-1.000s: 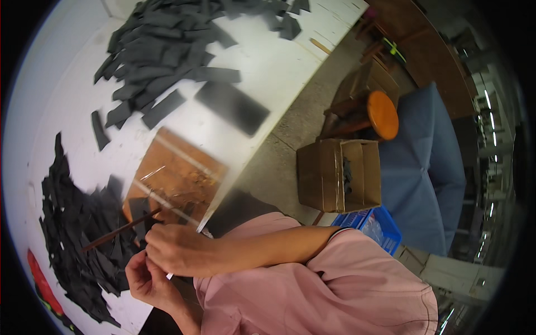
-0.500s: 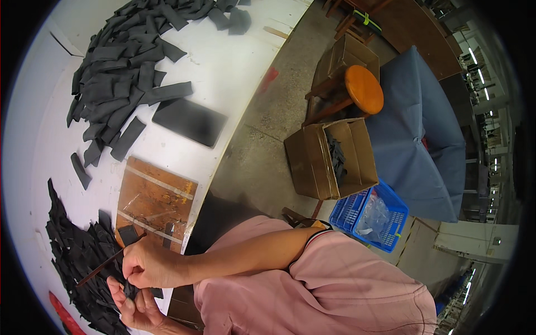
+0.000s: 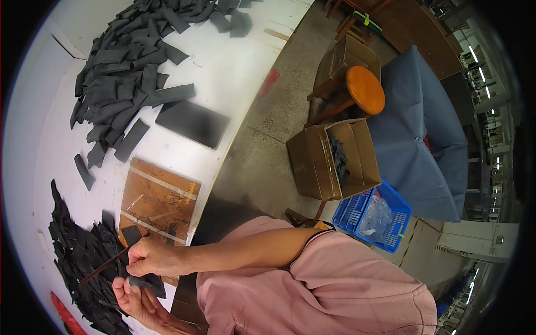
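Note:
My right hand (image 3: 153,257) is closed, its fingers pinched around a thin dark-brown stick (image 3: 106,267) that slants down to the left. Just below it, my left hand (image 3: 139,301) has thumb and fingers drawn together, slightly blurred, on a small black fabric piece (image 3: 152,287). Part of that piece is hidden by the fingers. A dark heap of black fabric pieces (image 3: 78,257) lies on the table left of both hands. Beyond the right hand is a worn brown board (image 3: 159,195) with pale tape strips, and a small dark flat piece (image 3: 131,235) rests at its near edge.
A large pile of dark grey fabric strips (image 3: 117,84) covers the far white table (image 3: 223,67), beside a dark flat slab (image 3: 192,124). Right of the table edge are an open cardboard box (image 3: 310,167), a wooden stool (image 3: 365,90) and a blue basket (image 3: 397,223). Something red (image 3: 67,314) lies lower left.
My hands have drawn slightly apart, the left moving a little down and away from the right. More of the black fabric piece now shows between them. The view has shifted slightly.

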The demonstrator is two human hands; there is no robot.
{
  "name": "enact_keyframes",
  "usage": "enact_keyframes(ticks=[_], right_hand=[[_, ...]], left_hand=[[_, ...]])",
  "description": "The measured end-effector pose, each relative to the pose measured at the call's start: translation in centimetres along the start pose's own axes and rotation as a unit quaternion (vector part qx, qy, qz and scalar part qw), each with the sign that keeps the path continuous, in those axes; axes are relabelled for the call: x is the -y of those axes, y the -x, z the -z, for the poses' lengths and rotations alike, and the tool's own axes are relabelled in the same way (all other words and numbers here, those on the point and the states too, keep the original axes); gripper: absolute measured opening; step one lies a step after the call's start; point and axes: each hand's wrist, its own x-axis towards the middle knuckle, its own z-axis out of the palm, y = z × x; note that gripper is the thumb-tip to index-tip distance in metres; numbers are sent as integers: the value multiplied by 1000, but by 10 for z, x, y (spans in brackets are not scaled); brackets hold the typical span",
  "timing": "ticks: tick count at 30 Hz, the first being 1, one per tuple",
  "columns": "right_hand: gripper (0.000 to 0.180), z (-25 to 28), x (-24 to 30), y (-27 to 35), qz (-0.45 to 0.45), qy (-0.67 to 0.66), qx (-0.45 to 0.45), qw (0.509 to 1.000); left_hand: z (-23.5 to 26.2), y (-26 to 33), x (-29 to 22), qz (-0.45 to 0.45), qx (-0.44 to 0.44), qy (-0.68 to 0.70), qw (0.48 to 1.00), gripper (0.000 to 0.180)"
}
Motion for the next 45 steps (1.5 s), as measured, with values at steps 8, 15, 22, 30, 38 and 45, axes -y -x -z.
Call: enact_keyframes(ticks=[8, 15, 22, 30, 38, 45], right_hand=[[17, -7, 7, -4, 153, 9, 65, 986], [21, -22, 26, 0, 272, 286, -42, 918], [9, -17, 41, 3, -12, 112, -1, 994], [17, -50, 104, -38, 5, 212, 77, 974], [16, 7, 50, -56, -145, 62, 77, 984], [16, -2, 76, -76, -113, 136, 191, 965]], left_hand=[[-11, 15, -22, 1, -15, -32, 999, 49], [-53, 17, -12, -220, -107, -128, 961, 13], [-52, 14, -43, 149, 2, 312, 938, 22], [-43, -21, -73, 125, 292, 620, 718, 32], [-30, -34, -14, 193, 151, 525, 815, 37], [-61, -23, -58, -41, 66, 162, 984, 32]])
